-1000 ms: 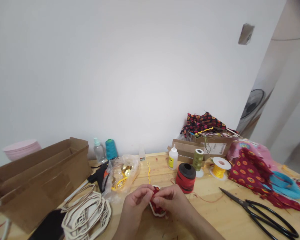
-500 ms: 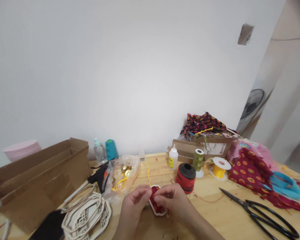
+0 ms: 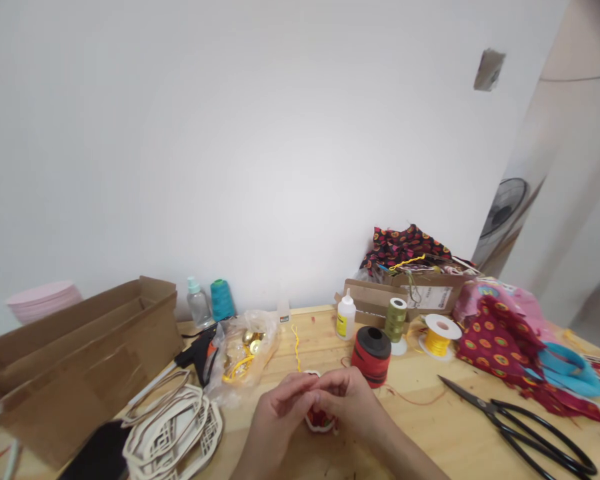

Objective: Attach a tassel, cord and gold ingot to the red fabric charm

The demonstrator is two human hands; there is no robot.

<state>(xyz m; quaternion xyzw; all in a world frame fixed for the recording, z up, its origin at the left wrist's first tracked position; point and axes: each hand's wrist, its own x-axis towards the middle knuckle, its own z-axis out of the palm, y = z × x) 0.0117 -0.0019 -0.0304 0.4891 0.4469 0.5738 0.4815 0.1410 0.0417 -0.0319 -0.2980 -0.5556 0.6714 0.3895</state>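
A small dark-red patterned piece with a white scalloped edge (image 3: 321,421) lies low in the middle of the view, its upper part mostly covered by my fingers. My left hand (image 3: 281,412) is closed, with thumb and fingers pinched together over the piece. My right hand (image 3: 349,405) pinches from the other side, its fingertips meeting those of the left. Whatever sits between the fingertips is hidden. Above the hands a twisted yellow cord (image 3: 297,348) stretches up the wooden table (image 3: 313,340).
Right of my hands stand a red thread spool (image 3: 371,360), a glue bottle (image 3: 346,319) and a yellow spool (image 3: 437,339). Large black scissors (image 3: 510,420) lie at right. At left are cut wooden frames (image 3: 175,430), a glue gun (image 3: 200,357), a plastic bag (image 3: 243,357) and a cardboard box (image 3: 95,380).
My two hands have come together, the left moving slightly right, so the fingertips now meet. They cover more of the red piece than before.
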